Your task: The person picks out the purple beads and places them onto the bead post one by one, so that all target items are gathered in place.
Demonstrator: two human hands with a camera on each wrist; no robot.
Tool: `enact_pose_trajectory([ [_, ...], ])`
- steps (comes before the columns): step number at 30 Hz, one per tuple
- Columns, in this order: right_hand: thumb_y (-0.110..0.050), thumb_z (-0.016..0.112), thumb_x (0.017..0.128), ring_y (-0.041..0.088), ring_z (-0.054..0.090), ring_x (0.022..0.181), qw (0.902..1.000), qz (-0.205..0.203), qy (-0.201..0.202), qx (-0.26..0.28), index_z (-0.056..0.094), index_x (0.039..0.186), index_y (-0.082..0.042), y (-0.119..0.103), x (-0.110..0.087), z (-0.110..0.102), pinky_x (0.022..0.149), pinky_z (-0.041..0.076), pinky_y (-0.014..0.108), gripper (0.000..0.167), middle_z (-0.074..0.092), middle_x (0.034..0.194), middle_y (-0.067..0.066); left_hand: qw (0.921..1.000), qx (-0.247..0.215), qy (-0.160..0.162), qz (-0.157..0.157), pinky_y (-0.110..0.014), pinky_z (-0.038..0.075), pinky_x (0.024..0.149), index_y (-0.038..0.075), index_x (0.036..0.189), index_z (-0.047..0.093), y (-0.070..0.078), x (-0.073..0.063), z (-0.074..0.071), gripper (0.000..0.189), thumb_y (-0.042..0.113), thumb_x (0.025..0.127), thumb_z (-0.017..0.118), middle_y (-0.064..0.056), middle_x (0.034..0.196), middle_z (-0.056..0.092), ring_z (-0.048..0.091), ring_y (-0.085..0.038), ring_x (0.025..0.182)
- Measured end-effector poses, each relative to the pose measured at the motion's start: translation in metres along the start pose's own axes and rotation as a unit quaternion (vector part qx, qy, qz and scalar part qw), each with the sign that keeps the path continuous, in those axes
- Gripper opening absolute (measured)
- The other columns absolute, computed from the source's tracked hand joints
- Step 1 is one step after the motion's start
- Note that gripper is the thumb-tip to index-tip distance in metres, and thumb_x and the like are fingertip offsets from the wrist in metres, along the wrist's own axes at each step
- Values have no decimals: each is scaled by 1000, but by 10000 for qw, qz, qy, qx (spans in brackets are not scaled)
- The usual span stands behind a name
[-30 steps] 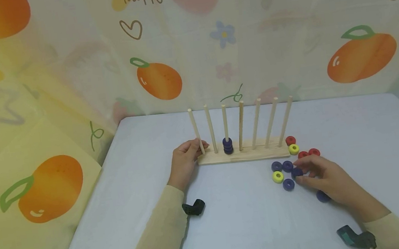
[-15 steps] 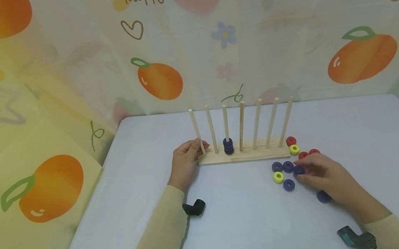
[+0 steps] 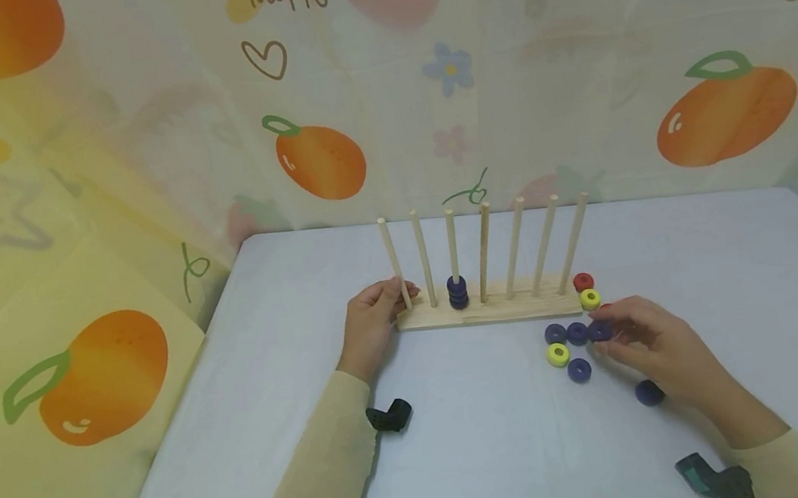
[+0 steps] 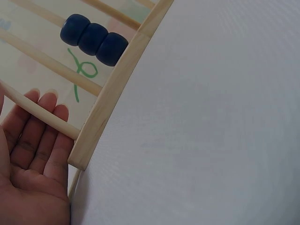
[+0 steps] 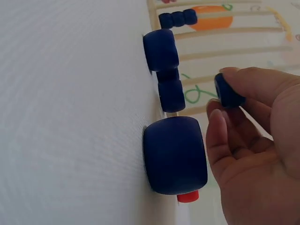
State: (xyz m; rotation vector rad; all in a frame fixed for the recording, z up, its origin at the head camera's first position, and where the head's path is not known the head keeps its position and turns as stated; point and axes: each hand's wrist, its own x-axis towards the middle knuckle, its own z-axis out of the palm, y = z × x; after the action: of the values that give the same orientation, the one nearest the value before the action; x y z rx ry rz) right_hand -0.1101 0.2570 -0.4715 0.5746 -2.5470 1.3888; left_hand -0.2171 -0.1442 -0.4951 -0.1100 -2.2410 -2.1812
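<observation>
A wooden rack (image 3: 491, 315) with a row of upright pegs stands on the table. Three blue beads (image 3: 458, 292) are stacked on its third peg from the left. At the rack's left end, my left hand (image 3: 369, 325) holds the end peg (image 4: 49, 117), fingers behind it and thumb in front. My right hand (image 3: 654, 346) pinches a blue bead (image 5: 227, 92) between thumb and fingers, raised off the table in the right wrist view. Near it lie loose blue beads (image 3: 579, 370) and a yellow bead (image 3: 558, 355). Another blue bead (image 3: 648, 393) is partly hidden by that hand.
By the rack's right end lie a red bead (image 3: 583, 282) and a yellow bead (image 3: 590, 299). One more red bead (image 3: 607, 308) shows behind my right hand. A white cloth (image 3: 501, 446) covers the table, and a printed curtain (image 3: 540, 112) hangs behind it.
My right hand has moved a little up and away from me with the blue bead, now covering more of the red beads. The left hand and the rack stay in place.
</observation>
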Motion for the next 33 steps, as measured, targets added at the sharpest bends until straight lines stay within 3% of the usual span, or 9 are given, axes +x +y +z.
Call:
enact_pose_trajectory([
  [12,14,85,87,2,63,104,9998,-55,172,-67,71,124,3,-23,8,2,84,55,11,42,69,118,4,10000,-50,1,30,-38,58,104,3,114,81,-1,0,-2,47,48,108,68,-10,113,79,73,-25,116],
  [23,17,88,80,7,63,97,9963,-738,298,-327,74,124,-4,-48,24,-4,87,55,12,50,70,117,1,10000,43,9,-5,-40,58,104,5,114,81,-2,0,-1,47,50,108,68,-9,114,80,73,-25,116],
  [33,17,90,77,10,65,96,9914,-1253,283,-238,75,124,-7,-71,40,-4,79,58,16,54,71,117,1,10000,38,-7,-19,-40,58,103,5,114,81,-2,1,-1,49,52,107,68,-9,113,80,74,-24,115],
])
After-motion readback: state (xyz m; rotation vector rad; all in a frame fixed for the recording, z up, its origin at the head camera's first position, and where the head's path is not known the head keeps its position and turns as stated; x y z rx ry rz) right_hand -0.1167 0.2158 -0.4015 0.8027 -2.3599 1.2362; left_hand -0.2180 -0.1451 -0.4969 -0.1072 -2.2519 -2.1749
